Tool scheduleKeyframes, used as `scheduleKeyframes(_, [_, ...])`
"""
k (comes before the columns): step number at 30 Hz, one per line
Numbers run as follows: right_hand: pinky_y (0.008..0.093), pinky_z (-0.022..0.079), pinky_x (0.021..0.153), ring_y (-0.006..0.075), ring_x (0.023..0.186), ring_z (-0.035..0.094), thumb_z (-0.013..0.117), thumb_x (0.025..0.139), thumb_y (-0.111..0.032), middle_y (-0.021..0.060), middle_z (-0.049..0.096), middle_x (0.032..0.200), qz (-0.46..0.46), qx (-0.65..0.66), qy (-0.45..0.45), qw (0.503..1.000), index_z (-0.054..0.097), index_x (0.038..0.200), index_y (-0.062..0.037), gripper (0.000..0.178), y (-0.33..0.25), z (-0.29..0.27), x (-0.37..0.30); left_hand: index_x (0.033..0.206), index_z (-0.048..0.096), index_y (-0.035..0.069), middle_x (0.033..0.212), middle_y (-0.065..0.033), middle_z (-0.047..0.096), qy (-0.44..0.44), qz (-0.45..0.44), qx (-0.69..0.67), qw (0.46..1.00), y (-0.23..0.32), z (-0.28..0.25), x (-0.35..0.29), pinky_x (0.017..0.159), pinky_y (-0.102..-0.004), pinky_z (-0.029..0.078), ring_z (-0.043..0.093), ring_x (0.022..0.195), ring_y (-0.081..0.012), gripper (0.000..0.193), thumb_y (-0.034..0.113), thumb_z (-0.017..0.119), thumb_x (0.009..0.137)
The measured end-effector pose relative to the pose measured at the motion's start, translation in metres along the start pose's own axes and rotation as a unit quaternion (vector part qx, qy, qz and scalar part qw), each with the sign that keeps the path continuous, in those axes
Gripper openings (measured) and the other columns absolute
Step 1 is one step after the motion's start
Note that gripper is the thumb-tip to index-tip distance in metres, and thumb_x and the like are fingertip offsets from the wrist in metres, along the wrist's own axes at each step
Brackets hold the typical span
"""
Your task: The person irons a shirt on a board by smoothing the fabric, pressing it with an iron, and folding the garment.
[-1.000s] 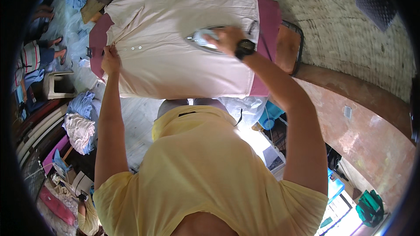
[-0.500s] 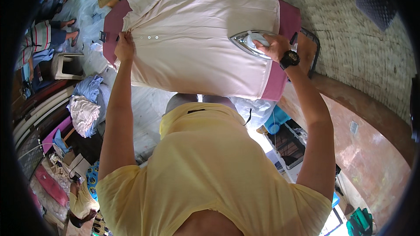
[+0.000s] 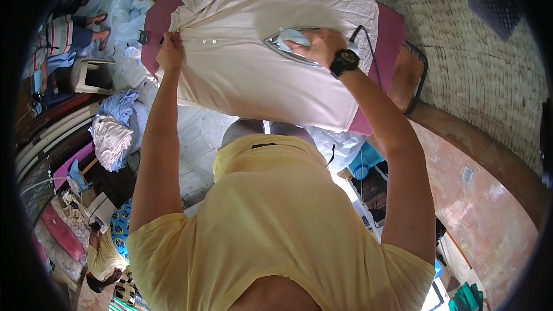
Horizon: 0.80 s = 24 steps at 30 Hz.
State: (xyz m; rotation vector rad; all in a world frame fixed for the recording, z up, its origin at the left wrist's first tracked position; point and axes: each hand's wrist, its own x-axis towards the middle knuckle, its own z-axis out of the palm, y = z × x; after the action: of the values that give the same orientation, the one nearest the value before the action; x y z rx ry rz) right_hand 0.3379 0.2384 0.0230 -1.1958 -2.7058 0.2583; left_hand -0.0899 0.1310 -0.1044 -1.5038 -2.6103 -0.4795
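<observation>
Left hand (image 3: 170, 53), fingers pinching cream shirt (image 3: 247, 83) near left edge of maroon surface (image 3: 160, 17), right hand (image 3: 326, 48), fingers curled round iron (image 3: 293, 38).

Between my left hand (image 3: 170, 53) and the iron (image 3: 295, 38) under my right hand (image 3: 324, 46), I could pass over the cream shirt (image 3: 247, 89), skirting 2 white buttons (image 3: 213, 41) near my left. The iron's tip points into that gap. Its dark cord (image 3: 373, 57) loops just beyond my right hand, obstructing there. Nearer my body, more shirt gives room.
</observation>
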Motion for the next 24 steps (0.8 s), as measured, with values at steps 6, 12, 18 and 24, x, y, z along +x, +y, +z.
scheduleKeyframes(6, [0.0419,0.057,0.068,0.0331,0.073,0.069,0.063,0.082,-0.062,0.0139,0.071,0.077,0.045,0.021,-0.075,0.996,0.075,0.095,-0.0114,0.053,0.008,-0.004,-0.003,0.102,0.045,0.016,0.089,-0.0136,0.07,0.013,0.006,-0.019,1.0,0.004,-0.003,-0.002,0.057,-0.0558,0.048,0.066,0.074,-0.0416,0.026,0.042,0.043,0.101])
scheduleKeyframes(12, [0.0453,0.056,0.072,0.0354,0.077,0.069,0.057,0.083,-0.068,0.0171,0.071,0.079,0.043,0.042,-0.102,0.993,0.074,0.099,-0.0132,0.059,-0.026,-0.002,0.022,0.102,0.045,0.016,0.09,-0.0124,0.071,0.0,-0.005,-0.018,1.0,0.001,0.003,0.0,0.058,-0.0554,0.048,0.066,0.075,-0.0415,0.027,0.043,0.044,0.1])
scheduleKeyframes(18, [0.0452,0.056,0.07,0.0359,0.076,0.069,0.054,0.084,-0.069,0.0179,0.07,0.077,0.037,0.06,-0.065,0.995,0.075,0.096,-0.0126,0.062,-0.024,0.001,0.017,0.102,0.047,0.017,0.089,-0.0116,0.071,0.006,-0.018,-0.025,0.999,-0.003,0.005,0.0,0.058,-0.0544,0.048,0.066,0.075,-0.0408,0.026,0.043,0.045,0.1])
scheduleKeyframes(24, [0.0458,0.056,0.065,0.0376,0.07,0.068,0.056,0.086,-0.065,0.0186,0.07,0.073,0.012,0.072,-0.031,0.997,0.075,0.092,-0.0078,0.06,-0.046,0.005,0.032,0.099,0.049,0.018,0.085,-0.0097,0.07,0.034,-0.015,-0.023,0.999,-0.002,0.007,-0.001,0.054,-0.0509,0.048,0.066,0.071,-0.038,0.023,0.041,0.047,0.1])
